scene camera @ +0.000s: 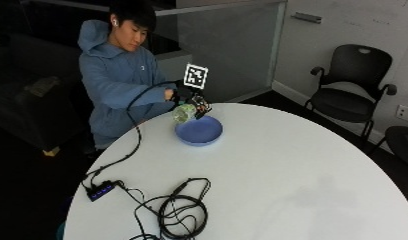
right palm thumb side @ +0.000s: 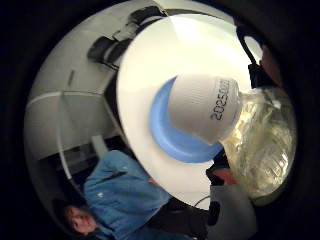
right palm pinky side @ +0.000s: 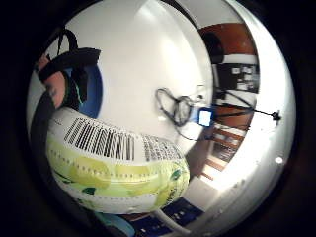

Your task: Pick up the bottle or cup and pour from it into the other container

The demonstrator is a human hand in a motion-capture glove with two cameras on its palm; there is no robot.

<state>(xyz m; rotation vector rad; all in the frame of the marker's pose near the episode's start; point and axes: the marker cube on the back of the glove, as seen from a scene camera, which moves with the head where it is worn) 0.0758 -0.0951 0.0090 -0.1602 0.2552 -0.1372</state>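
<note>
Clear plastic, wrapped in a green-and-white label, the bottle (scene camera: pixel 185 113) hangs tipped over the near rim of the blue bowl (scene camera: pixel 199 131), at the far left edge of the round white table (scene camera: pixel 290 170). The person's gloved right hand (scene camera: pixel 179 98) has its fingers curled round the bottle's body from the person's side. The bottle's long axis slants down from the hand toward the bowl, so its white cap (right palm thumb side: pixel 202 107) sits directly above the bowl's blue inside, as the thumb-side palm view shows. That cap appears to be on, and no liquid can be seen falling. The pour turns on this line: the mouth is already over the bowl. To the right, the table lies bare; a coil of black cable (scene camera: pixel 181 210) rests near its front edge.
</note>
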